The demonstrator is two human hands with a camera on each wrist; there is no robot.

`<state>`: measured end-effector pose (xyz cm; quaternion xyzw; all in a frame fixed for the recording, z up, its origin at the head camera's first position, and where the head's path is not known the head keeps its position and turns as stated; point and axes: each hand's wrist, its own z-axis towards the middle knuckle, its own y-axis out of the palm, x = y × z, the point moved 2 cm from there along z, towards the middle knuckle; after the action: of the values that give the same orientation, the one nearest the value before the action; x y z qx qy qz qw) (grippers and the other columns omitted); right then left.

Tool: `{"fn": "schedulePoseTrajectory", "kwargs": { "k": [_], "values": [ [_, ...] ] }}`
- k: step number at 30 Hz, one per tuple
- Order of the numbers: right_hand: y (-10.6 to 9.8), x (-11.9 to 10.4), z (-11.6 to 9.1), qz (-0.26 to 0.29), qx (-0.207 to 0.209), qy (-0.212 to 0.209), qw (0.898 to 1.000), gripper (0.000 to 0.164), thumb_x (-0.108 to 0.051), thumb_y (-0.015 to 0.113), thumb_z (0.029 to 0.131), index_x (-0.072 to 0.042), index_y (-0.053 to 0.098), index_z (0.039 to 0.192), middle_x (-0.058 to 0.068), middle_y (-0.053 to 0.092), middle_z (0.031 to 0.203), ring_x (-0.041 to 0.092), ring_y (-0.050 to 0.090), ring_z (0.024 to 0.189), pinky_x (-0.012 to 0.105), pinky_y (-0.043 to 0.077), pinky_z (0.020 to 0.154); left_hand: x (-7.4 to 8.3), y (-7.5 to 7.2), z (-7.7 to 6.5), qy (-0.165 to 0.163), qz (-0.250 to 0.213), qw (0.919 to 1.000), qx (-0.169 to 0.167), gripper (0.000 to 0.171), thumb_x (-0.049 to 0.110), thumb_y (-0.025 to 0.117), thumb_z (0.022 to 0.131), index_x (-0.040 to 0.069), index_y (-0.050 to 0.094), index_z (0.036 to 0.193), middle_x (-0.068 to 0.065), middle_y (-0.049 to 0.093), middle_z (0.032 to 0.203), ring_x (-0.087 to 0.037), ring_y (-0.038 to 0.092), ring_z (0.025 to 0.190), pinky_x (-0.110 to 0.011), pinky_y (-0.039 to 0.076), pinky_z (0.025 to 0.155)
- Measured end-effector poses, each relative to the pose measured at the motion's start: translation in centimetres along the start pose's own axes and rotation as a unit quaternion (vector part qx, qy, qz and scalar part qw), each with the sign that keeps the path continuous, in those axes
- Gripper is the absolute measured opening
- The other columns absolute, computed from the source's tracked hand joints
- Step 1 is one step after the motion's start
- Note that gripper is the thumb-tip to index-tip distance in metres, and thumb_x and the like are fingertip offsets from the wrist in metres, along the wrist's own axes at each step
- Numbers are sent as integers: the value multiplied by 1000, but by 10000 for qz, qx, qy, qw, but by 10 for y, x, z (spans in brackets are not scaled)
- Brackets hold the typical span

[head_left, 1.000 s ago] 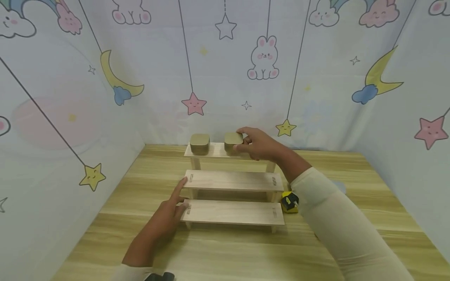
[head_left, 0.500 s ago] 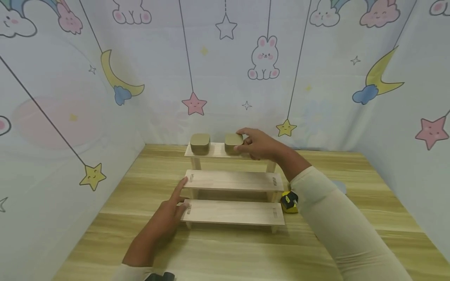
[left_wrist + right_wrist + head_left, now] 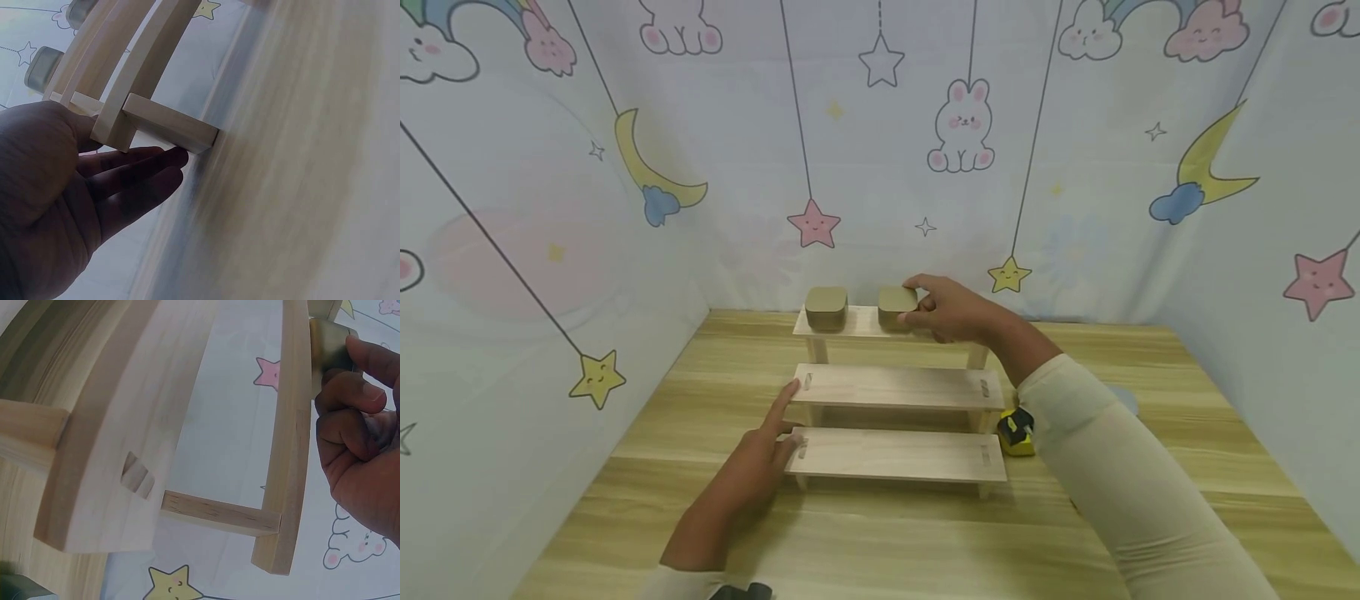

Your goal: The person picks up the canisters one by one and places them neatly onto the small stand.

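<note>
A three-tier wooden step rack (image 3: pixel 898 387) stands on the table, with two small olive-gold square tins on its top shelf. My right hand (image 3: pixel 955 310) pinches the right tin (image 3: pixel 893 302) at its right side between thumb and fingers; the tin sits on the shelf. In the right wrist view, the other fingers of that hand (image 3: pixel 365 419) are curled beside the tin (image 3: pixel 331 349). Apart from it, to the left, is the other tin (image 3: pixel 826 308). My left hand (image 3: pixel 758 457) touches the rack's left end, fingers extended along the lower two shelves.
A yellow and black tape measure (image 3: pixel 1017 432) lies beside the rack's right end. Partly behind the right sleeve is a pale grey flat object (image 3: pixel 1124 398). The wood-grain table (image 3: pixel 880 550) is bounded by printed fabric walls (image 3: pixel 865 167) at the back and sides.
</note>
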<state>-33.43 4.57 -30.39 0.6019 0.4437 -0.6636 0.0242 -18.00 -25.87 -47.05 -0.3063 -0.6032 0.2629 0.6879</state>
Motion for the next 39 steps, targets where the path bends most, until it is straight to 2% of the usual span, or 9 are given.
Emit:
{"fn": "schedulePoseTrajectory", "kwargs": {
  "k": [10, 14, 19, 23, 30, 39],
  "values": [
    [4, 0, 2, -192, 55, -21, 9998, 67, -24, 68, 110, -10, 35, 168, 10, 70, 100, 11, 36, 57, 30, 41, 63, 2, 0, -2, 4, -96, 10000, -25, 80, 13, 54, 115, 32, 7, 176, -28, 69, 145, -48, 70, 131, -68, 51, 114],
    [4, 1, 2, -204, 33, -9, 9998, 70, -25, 68, 110, -11, 33, 169, 4, 61, 85, 12, 33, 55, 30, 39, 62, 2, 2, -2, -6, -160, 9999, -32, 80, 15, 54, 115, 35, 6, 176, -27, 68, 146, -48, 70, 131, -69, 50, 115],
    [1, 2, 0, -130, 25, 24, 9999, 83, -30, 73, 107, -16, 26, 173, -2, 48, 74, 12, 33, 54, 31, 39, 60, 0, 4, -2, -66, -226, 9997, -71, 81, 16, 54, 115, 37, 5, 176, -27, 67, 148, -48, 69, 132, -70, 50, 115],
    [-5, 3, -4, -69, 89, -58, 9999, 92, -32, 79, 102, -19, 22, 174, 1, 55, 77, 13, 37, 54, 33, 41, 61, -1, 4, -2, -88, -176, 9998, -63, 81, 16, 54, 115, 37, 6, 176, -26, 68, 148, -47, 70, 131, -70, 49, 115],
    [-18, 8, -20, 11, 241, -240, 9994, 91, -32, 78, 103, -19, 23, 174, 1, 56, 77, 14, 36, 53, 32, 39, 59, 0, 3, -1, -71, -135, 9999, -46, 81, 15, 55, 115, 35, 6, 176, -27, 69, 147, -47, 71, 130, -69, 49, 116],
    [-31, 24, -55, 205, 594, -306, 9976, 81, -31, 73, 107, -22, 27, 173, 4, 53, 79, 16, 38, 55, 33, 42, 58, 3, -1, -1, -23, -1, 10000, -12, 81, 15, 55, 115, 34, 6, 176, -26, 70, 145, -47, 69, 132, -69, 50, 116]
  ]
}}
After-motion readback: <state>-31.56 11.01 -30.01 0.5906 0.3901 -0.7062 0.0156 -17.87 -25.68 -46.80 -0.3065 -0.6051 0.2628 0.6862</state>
